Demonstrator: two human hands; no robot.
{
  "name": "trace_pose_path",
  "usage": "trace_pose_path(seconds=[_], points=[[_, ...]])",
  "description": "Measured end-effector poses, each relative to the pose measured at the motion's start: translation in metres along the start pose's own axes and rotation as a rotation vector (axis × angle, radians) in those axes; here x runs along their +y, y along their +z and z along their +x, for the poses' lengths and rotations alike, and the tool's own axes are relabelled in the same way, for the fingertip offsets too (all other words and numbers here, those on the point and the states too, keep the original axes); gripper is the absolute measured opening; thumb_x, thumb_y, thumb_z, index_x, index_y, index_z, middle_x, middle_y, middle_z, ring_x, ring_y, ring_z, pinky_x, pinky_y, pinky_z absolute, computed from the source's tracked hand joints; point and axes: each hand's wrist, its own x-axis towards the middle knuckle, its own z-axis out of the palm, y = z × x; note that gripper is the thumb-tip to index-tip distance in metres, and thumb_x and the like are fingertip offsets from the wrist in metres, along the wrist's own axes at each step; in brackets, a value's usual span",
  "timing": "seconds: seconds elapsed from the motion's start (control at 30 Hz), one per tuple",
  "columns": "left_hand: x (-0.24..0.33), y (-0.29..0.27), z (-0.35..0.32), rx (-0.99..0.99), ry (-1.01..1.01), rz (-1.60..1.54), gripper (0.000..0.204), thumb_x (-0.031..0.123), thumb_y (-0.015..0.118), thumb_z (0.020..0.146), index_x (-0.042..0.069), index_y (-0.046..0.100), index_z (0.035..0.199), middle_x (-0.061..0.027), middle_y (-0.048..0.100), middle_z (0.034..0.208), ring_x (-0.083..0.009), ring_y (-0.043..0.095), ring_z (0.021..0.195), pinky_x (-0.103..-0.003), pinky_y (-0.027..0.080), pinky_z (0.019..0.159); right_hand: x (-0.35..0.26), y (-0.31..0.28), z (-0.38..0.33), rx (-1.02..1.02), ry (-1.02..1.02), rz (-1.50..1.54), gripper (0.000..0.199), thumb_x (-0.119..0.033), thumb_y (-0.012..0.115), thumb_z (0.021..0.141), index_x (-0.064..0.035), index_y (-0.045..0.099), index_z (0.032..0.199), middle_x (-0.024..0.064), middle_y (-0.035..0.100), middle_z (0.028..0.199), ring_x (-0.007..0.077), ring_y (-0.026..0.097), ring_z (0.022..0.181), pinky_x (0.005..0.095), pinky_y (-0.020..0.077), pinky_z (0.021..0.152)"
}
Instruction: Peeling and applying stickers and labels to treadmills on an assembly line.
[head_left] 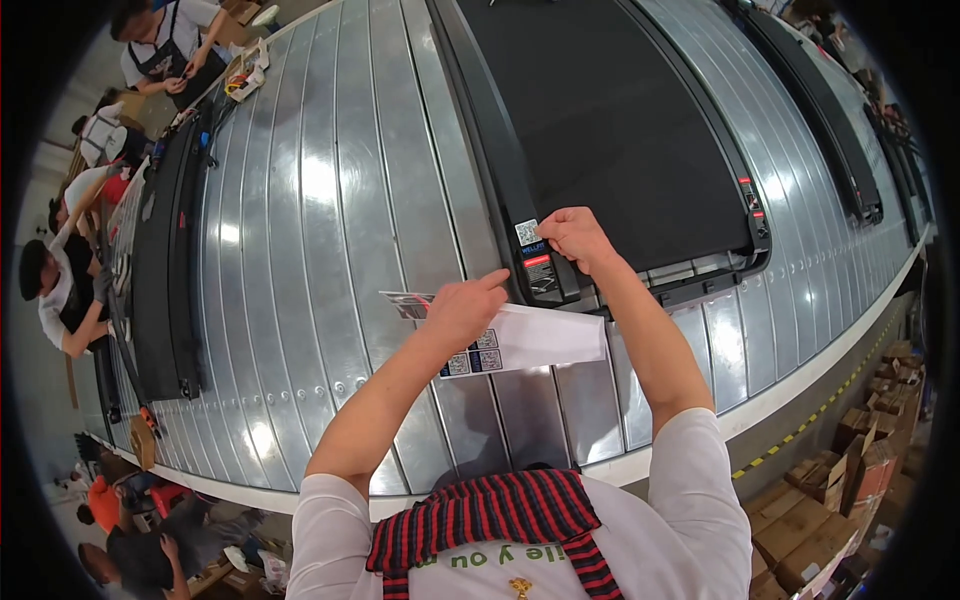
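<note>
My left hand [462,308] holds a white sheet of stickers [540,338] and a thin strip [403,302] above the metal slat conveyor [330,250]. Its index finger points right toward the black treadmill [600,120]. My right hand [574,237] presses with its fingertips on a small label [530,240] stuck on the treadmill's left side rail [545,275], near its front corner. The sheet carries small square code labels near my left wrist.
Another black treadmill [165,250] lies on the conveyor at left, with several people standing beyond it. A further treadmill [830,110] lies to the right. Cardboard boxes [840,480] are stacked on the floor at lower right, past a yellow-black floor line.
</note>
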Motion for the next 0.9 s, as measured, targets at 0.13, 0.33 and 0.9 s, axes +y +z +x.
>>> trace_pose_path(seconds=[0.13,0.33,0.9], points=[[-0.002,-0.001,0.001,0.011,0.027,0.021,0.006,0.006,0.048,0.070,0.002,0.051,0.072,-0.0077,0.048,0.120,-0.0280,0.058,0.081,-0.039,0.047,0.065,0.001,0.000,0.000,0.028,-0.011,-0.013,0.008,-0.007,0.059,0.072,0.0001,0.057,0.070,0.0020,0.049,0.054,0.0063,0.040,0.043,0.0218,0.0269,0.036],[-0.004,0.002,0.011,0.033,0.053,0.036,0.008,0.005,0.054,0.068,0.004,0.050,0.074,-0.0037,0.046,0.122,-0.0278,0.057,0.076,-0.038,0.046,0.060,-0.001,0.003,-0.002,0.047,-0.025,-0.014,0.007,-0.006,0.059,0.071,0.0005,0.057,0.068,0.0022,0.049,0.053,0.0065,0.041,0.044,0.0217,0.0281,0.036],[-0.002,0.000,0.026,-0.077,0.039,0.081,0.008,0.008,0.050,0.072,0.004,0.057,0.071,-0.0062,0.049,0.116,-0.0281,0.059,0.076,-0.039,0.047,0.065,0.001,0.023,-0.013,0.445,-0.683,-0.971,0.016,-0.014,0.060,0.067,-0.0043,0.054,0.077,0.0101,0.059,0.071,0.0272,0.056,0.067,0.0363,0.0447,0.060]])
